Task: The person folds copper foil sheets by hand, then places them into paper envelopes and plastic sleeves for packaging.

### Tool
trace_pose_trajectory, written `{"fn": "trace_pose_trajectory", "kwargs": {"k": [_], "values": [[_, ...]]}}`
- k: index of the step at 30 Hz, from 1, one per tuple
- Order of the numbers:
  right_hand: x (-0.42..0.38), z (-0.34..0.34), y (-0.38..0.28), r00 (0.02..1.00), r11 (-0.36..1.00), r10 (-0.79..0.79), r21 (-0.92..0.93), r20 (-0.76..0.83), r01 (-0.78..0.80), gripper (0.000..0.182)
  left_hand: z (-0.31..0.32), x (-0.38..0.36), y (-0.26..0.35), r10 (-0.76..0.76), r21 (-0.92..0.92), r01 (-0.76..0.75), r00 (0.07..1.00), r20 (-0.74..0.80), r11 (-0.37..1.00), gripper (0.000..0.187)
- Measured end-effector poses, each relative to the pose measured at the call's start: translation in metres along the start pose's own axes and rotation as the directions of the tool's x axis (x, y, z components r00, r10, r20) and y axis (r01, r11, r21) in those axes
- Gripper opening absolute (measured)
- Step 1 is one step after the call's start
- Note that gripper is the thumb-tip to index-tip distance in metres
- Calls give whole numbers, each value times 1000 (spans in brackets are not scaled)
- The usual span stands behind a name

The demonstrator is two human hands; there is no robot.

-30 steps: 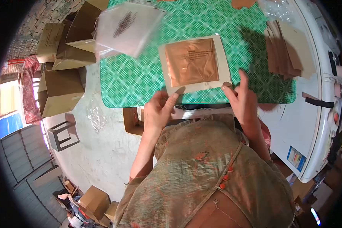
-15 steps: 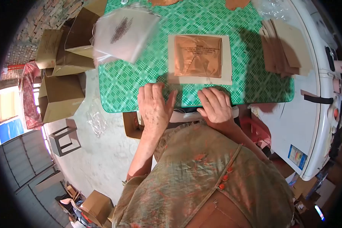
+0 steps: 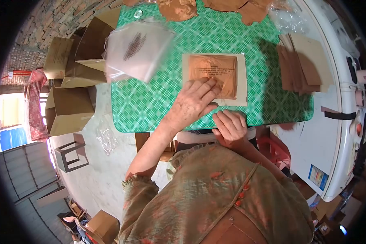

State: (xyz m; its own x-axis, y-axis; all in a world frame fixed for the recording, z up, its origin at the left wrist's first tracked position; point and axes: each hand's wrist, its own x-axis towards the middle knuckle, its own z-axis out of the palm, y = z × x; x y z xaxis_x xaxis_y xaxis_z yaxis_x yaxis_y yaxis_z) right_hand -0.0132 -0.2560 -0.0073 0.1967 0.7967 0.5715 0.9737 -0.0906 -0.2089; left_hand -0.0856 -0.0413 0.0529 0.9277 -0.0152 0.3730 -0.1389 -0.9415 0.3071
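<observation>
A flat copper-brown packet [image 3: 227, 77] in a clear plastic bag with printed black text lies on a beige card sheet [image 3: 242, 81] on the green plaid table [image 3: 150, 105]. My left hand [image 3: 194, 97] rests palm down with fingers stretched over the packet's lower left part, hiding some of it. At the table's near edge, my right hand [image 3: 232, 125] lies with its fingers extended over the edge, just below the card, holding nothing visible.
Clear printed plastic bags [image 3: 138, 51] are piled at the table's left. Brown sheets [image 3: 299, 63] are stacked at the right, with brown pieces [image 3: 177, 9] along the far side. Open cardboard boxes [image 3: 71, 101] stand left of the table; a white appliance [image 3: 309, 138] is at the right.
My left hand has moved from the near table edge up and right onto the packet. The right hand stays at the edge. The whole view has shifted slightly with the head.
</observation>
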Motion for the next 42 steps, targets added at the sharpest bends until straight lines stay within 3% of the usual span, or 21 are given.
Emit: {"fn": "trace_pose_trajectory", "kwargs": {"k": [7,13,16,19,27,31,33,37,42], "values": [[-7,4,2,1000,1000,9,-4,26,-9,37,-1,15,-10,118,3,-118,993,25,993,49],[-8,5,2,1000,1000,8,-3,29,-8,41,12,14,-10,63,29,-64,997,35,998,49],[-8,4,3,999,1000,11,3,46,-11,41,7,17,-8,111,20,-112,993,27,994,54],[-5,0,3,1000,997,4,72,31,-6,38,8,14,-3,66,17,-66,998,-1,998,57],[-1,-12,-9,998,989,31,141,54,-39,39,15,-30,47,-337,166,346,938,-83,923,65],[6,-15,-9,992,987,29,155,124,-48,50,11,-46,52,-396,163,406,914,-91,899,67],[6,-15,-10,981,994,36,96,189,-55,62,9,-44,46,-365,175,381,924,-116,908,68],[5,-14,-10,973,997,76,5,217,-79,67,12,-39,32,-288,143,299,953,-92,943,67],[-2,-9,-3,980,999,51,-7,192,-51,61,13,-38,22,-256,138,261,965,-56,955,66]]}}
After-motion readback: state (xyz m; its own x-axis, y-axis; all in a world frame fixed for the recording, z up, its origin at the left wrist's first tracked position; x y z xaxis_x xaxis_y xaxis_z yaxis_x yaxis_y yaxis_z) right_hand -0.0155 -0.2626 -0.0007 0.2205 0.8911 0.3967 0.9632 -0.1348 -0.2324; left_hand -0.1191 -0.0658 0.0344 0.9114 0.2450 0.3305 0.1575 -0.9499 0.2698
